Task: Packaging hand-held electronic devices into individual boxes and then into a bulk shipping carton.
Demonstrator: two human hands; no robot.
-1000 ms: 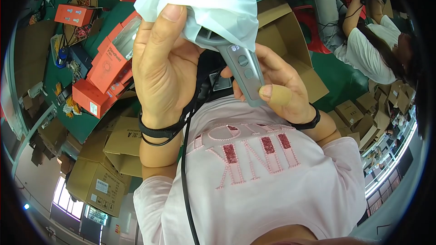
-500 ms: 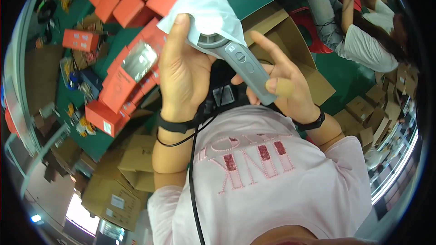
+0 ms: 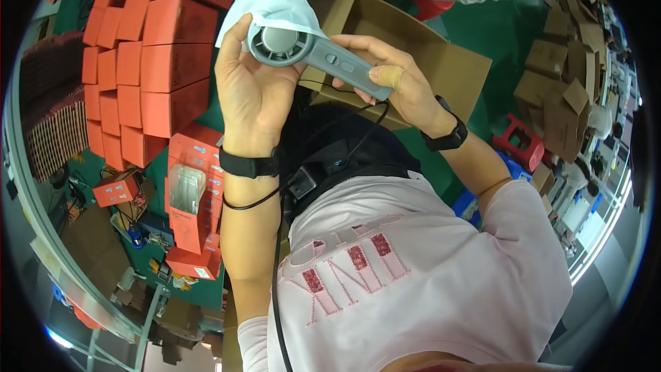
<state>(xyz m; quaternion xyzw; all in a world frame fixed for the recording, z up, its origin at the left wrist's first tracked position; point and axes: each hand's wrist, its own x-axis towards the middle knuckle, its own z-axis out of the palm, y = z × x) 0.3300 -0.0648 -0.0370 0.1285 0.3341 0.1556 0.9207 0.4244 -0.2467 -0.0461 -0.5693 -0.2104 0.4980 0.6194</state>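
Observation:
A grey handheld fan (image 3: 341,64) is held up in front of me, its round head to the left and its handle slanting down to the right. A thin, pale, crumpled wrapper (image 3: 265,1) covers the top of the head, while the fan's lower face and handle show bare. My left hand (image 3: 255,96) grips the head's left edge, with the thumb pressed on the wrapper. My right hand (image 3: 406,86) is closed on the handle's end, its bandaged thumb on top; some of its fingers are hidden behind the fan.
Stacks of red boxes (image 3: 172,62) stand on the green table at left, near a clear plastic tray (image 3: 187,189). An open cardboard carton (image 3: 441,62) lies beyond my right hand. A red stool (image 3: 516,141) and more cartons (image 3: 551,96) are at right. A person sits at the top.
My view has turned, shifting the surroundings. The fan has tilted closer to level. The wrapper has drawn back, baring more of the fan's head; both hands keep their hold.

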